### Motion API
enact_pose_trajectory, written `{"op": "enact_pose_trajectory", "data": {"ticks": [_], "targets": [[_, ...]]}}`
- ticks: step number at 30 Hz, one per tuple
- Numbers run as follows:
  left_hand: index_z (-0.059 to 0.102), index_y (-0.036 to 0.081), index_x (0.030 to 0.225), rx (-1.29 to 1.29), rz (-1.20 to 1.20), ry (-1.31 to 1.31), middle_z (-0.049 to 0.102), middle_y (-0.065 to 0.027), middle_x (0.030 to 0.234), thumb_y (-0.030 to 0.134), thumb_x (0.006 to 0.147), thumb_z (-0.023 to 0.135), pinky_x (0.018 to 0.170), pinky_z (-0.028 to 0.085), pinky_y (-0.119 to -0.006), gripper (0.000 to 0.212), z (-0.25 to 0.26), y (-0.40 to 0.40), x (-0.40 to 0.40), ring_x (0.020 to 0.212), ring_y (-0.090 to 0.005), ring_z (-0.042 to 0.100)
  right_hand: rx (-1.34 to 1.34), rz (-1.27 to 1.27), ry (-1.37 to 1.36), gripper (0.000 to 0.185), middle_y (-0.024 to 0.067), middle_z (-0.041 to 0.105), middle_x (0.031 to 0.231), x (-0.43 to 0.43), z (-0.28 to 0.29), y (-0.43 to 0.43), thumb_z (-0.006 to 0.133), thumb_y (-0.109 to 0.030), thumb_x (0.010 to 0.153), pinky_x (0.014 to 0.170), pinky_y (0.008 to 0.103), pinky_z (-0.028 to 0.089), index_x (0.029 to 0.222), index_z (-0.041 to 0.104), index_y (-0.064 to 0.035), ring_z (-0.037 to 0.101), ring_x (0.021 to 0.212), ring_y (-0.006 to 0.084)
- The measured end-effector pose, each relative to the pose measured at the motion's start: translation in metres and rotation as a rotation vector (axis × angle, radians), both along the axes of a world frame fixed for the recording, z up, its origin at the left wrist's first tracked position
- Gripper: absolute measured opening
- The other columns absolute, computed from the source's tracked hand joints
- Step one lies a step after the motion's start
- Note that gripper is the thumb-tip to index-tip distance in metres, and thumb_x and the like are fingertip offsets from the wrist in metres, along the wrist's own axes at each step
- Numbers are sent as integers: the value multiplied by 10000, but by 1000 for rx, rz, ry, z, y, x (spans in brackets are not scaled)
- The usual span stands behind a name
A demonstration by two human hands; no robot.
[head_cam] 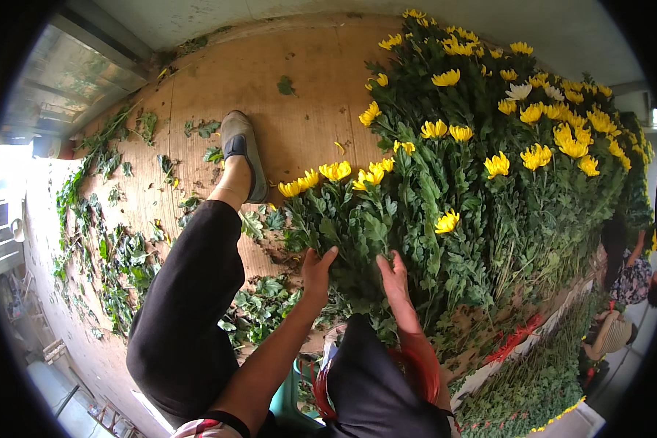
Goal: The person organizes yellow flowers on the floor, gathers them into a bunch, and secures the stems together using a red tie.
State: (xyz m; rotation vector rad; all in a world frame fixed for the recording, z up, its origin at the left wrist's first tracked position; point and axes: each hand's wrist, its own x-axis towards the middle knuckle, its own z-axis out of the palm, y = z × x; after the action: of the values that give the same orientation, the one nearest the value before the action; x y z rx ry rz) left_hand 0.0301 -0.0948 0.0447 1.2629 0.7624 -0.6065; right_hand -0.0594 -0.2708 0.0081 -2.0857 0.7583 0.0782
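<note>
Yellow chrysanthemum stems [356, 219] with dark green leaves lie before me, their blooms pointing away. My left hand [316, 274] rests against the left side of these leafy stems, thumb raised and the other fingers partly hidden. On their right side is my right hand [395, 279], its thumb and fingers around or against a stem; foliage hides how firmly it grips. A large heap of chrysanthemums [471, 137], mostly yellow with a few white blooms, spreads to the right of my hands. Red ties [424, 372] hang around my right forearm.
Loose leaves [126, 263] litter the brown floor covering [306, 71]. My shoe [243, 148] stands left of the flowers. Beneath me is a green stool [290, 397]. Red ties [514, 339] lie at lower right beside another flower row [531, 378]. Two people [632, 279] [610, 334] are at far right.
</note>
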Motion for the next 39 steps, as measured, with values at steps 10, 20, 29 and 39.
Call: {"op": "enact_pose_trajectory", "data": {"ticks": [10,20,29,39], "targets": [[608,26,1046,-520,-153,144,650,-56,968,107,799,718,761,523,-344,282,-10,18,14,864,-182,635,627,-162,176,487,88,609,1116,30,34,6,529,-317,927,884,277,403,1260,501,38,528,988,157],[654,39,1064,-95,-613,-665,593,-85,1118,-36,823,623,898,445,-342,255,-26,30,-7,1020,-242,579,613,-367,141,573,75,600,1159,31,62,4,581,-388,902,949,281,381,1270,510,46,512,1077,138],[571,-3,1173,-892,-321,259,557,-120,1244,-4,871,552,992,434,-439,303,-50,36,-18,1109,-283,545,957,-174,97,457,20,627,1090,27,95,-10,534,-300,922,874,242,415,1250,537,18,547,978,101],[543,12,1186,-758,-520,16,625,-84,1114,99,855,615,936,465,-336,350,-95,50,-38,1020,-211,593,1283,-387,104,375,10,652,972,20,115,-4,611,-231,889,780,262,495,1183,577,-1,610,839,105]]}}
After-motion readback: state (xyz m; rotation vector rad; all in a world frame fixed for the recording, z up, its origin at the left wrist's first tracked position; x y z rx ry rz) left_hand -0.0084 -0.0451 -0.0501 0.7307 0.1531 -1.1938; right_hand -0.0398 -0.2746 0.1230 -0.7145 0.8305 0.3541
